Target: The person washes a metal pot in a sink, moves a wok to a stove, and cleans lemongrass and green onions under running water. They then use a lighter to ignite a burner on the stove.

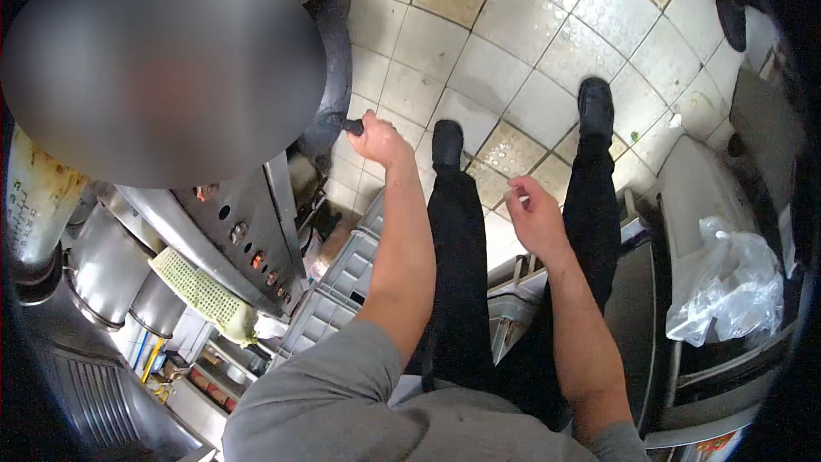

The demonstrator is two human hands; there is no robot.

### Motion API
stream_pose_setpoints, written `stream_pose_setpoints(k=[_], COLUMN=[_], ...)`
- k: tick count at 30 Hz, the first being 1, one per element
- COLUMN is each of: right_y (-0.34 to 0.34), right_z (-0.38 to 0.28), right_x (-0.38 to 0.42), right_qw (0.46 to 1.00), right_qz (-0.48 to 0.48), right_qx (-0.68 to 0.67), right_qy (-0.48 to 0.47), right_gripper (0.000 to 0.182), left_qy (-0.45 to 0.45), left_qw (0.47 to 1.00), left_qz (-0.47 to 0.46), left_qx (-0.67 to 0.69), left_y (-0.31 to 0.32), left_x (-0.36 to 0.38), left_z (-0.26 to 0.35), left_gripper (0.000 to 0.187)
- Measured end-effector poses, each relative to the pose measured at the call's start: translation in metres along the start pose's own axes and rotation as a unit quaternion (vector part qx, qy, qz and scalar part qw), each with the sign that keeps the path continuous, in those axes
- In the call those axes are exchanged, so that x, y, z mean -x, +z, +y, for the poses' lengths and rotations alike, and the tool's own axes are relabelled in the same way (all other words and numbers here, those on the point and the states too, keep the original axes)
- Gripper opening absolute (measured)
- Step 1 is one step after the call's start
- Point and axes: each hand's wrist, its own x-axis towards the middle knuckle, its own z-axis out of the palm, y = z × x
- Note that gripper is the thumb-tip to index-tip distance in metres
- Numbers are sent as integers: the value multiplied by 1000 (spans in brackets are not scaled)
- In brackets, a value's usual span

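My left hand [380,140] is closed around a short black handle. The handle meets a dark, rounded pan, probably a wok [339,60], whose wall shows beside the stove. A grey blurred oval hides most of the pan and anything in it. My right hand [539,221] hangs in front of my legs, above the tiled floor. Its fingers are loosely bent and apart, and I see nothing held in them.
To the left runs a metal stove front [244,239] with several knobs. A pale green perforated basket [201,295] and steel pots [107,261] lie beyond it. Grey crates [329,304] stand by my left leg. At right, a clear plastic bag [727,287] lies by a bin. Floor tiles [547,26] look wet.
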Motion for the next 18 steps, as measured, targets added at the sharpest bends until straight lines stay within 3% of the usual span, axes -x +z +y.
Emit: stream_pose_setpoints(k=[2,7,9,11,13,15,16,18], right_y=[1,19,23,14,13,9,7,6], right_z=[-5,-8,5,-12,-12,-14,-17,-16], right_x=[-3,-7,-8,-6,-7,-8,-8,-9], right_qw=[999,999,998,993,994,996,996,996], right_qz=[-22,-49,-49,-87,-85,-74,-69,-64], right_qx=[14,6,23,65,53,41,43,33], right_qy=[41,16,-13,39,41,42,48,49], right_gripper=[27,26,27,28,28,29,29,30], left_qy=[-26,-10,66,47,68,-19,-20,-119], left_qw=[998,994,996,997,992,997,996,980], left_qz=[57,32,12,45,-2,-4,-5,-149], left_qx=[11,103,60,42,104,80,85,-60], left_y=[3,-1,23,61,99,139,155,179], left_x=[15,43,21,-12,-60,-86,-105,-154], left_z=[18,34,28,32,26,39,39,33], left_gripper=[19,21,21,19,20,26,26,35])
